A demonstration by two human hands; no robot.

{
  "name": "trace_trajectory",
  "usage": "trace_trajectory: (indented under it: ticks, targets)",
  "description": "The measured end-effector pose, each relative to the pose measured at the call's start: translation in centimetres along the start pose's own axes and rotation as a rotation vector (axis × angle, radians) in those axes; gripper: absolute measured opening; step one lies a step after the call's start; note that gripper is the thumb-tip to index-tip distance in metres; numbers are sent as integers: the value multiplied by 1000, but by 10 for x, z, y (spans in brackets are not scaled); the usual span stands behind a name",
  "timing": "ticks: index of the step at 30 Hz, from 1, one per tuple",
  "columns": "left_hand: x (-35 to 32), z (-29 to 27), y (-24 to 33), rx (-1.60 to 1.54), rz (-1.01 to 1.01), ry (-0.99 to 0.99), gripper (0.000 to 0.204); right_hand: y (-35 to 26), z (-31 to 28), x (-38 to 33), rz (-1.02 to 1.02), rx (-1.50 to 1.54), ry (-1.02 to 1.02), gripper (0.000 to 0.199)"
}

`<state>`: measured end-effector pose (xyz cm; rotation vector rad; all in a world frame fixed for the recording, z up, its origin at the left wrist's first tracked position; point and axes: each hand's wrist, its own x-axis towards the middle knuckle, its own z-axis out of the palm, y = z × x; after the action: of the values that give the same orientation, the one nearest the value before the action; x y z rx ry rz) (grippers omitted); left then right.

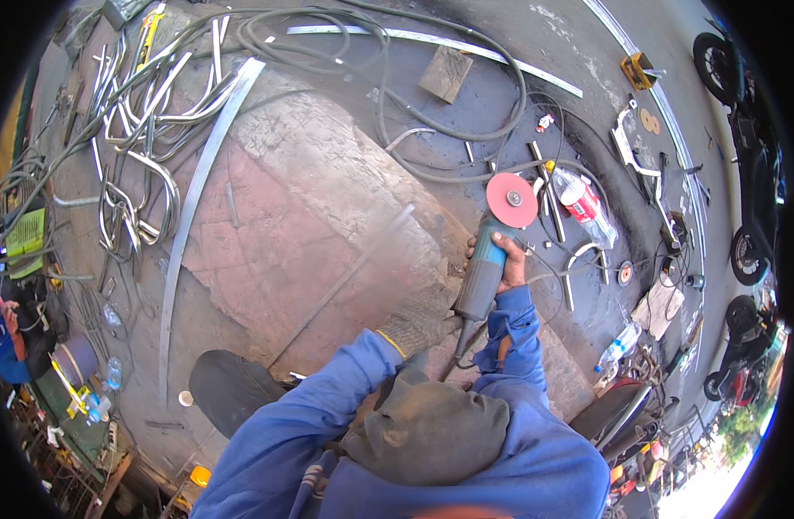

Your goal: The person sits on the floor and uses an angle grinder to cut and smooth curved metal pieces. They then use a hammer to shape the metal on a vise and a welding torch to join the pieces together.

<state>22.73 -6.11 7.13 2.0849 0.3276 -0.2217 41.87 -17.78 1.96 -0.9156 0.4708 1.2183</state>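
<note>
I see the right hand [513, 265] with its fingers closed around the blue-green body of an angle grinder [485, 273] — the thumb lies on top, near the head. This grinder is a little right of the middle of my view, and its red disc [502, 206] is at the far end, facing the camera. The left hand [421, 320], in a knitted glove [398, 334], is near the grinder's rear end; it is blurred, so I cannot tell if its fingers are open or closed. Left of it, 1 thin metal bar [345, 285] lies across the reddish surface [250, 229]. Right of the disc lies 1 clear bottle [580, 206] with red label — at far left, many bent shiny tubes [154, 162] are piled.
</note>
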Motion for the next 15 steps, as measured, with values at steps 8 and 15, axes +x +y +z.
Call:
trace_trajectory:
  ticks: [8,15]
  targets:
    - [21,-20,10,21,-75,-372,43,3,-18,-15,-78,19,74,50]
    - [190,-116,-82,277,-239,123,48,10,-36,-34,-87,-290,308,50]
